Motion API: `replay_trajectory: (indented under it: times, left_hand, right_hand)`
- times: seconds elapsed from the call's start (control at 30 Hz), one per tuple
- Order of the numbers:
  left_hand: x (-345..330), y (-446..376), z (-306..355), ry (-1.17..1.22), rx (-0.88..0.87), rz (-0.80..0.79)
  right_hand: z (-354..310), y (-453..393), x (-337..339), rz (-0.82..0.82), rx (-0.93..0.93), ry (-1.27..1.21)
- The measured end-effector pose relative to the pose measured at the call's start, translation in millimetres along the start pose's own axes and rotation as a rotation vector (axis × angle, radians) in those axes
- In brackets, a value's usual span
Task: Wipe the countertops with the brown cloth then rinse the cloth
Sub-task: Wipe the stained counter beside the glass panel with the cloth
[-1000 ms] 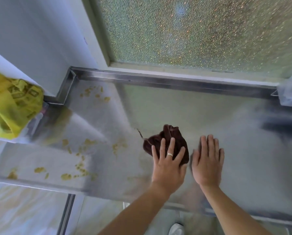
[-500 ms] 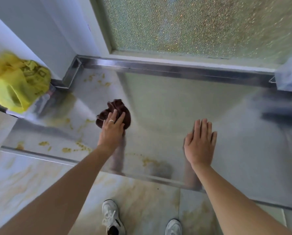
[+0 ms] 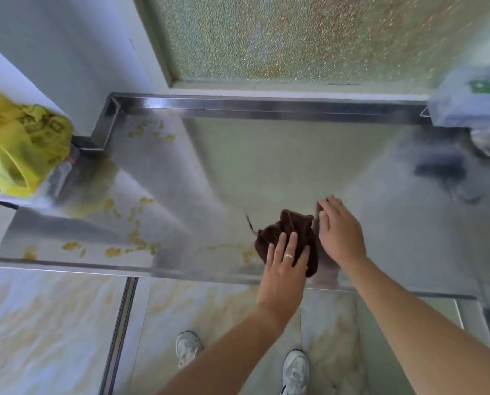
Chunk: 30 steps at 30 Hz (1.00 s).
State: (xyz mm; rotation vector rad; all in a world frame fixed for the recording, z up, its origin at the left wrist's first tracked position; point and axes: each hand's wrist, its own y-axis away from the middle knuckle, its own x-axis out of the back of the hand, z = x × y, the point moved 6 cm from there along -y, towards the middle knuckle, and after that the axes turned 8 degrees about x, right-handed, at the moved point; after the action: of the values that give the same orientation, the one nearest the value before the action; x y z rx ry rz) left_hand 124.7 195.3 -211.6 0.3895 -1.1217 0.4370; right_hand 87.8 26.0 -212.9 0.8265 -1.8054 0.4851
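Observation:
A crumpled brown cloth (image 3: 290, 232) lies on the steel countertop (image 3: 266, 166) near its front edge. My left hand (image 3: 285, 265), wearing a ring, presses flat on the cloth's near side with straight fingers. My right hand (image 3: 339, 232) rests with straight fingers on the counter just right of the cloth, touching its edge. Yellowish smears and crumbs (image 3: 130, 243) cover the left part of the counter, and a few lie at the back left corner (image 3: 150, 134).
A yellow plastic bag (image 3: 19, 155) sits at the counter's left end. A pale bag with a green label (image 3: 471, 101) stands at the back right. A raised steel lip runs along the frosted window. My shoes show on the tiled floor below.
My left hand has swept the cloth from the counter's left part back to the right, up against my right hand. My right hand has turned slightly toward the cloth.

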Motion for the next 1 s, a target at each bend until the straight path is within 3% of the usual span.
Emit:
replay_trajectory:
  times: [0.1, 0.23, 0.37, 0.53, 0.6, 0.87, 1.0]
  left_hand:
    - [-6, 10, -4, -0.101, 0.001, 0.031]
    - [3, 8, -31, -0.121, 0.025, 0.047]
    - [23, 3, -87, -0.129, 0.109, 0.09]
    - [51, -2, -151, -0.123, 0.18, 0.112]
    - [75, 0, -202, -0.146, 0.278, 0.137]
    - [129, -25, -302, 0.044, 0.424, 0.135]
    - [158, -33, -287, 0.186, 0.383, 0.287]
  right_hand:
    - [-2, 22, -11, 0.014, 0.063, 0.057]
    - [-10, 39, -26, 0.062, 0.009, 0.112]
    - [-31, 40, -25, 0.114, -0.082, 0.162]
    - [-71, 29, -32, 0.158, -0.043, 0.126]
    - [-115, 12, -49, 0.138, 0.022, 0.102]
    - [-159, -14, -73, 0.153, 0.029, 0.143]
    - [-171, -44, -79, 0.195, -0.06, 0.116]
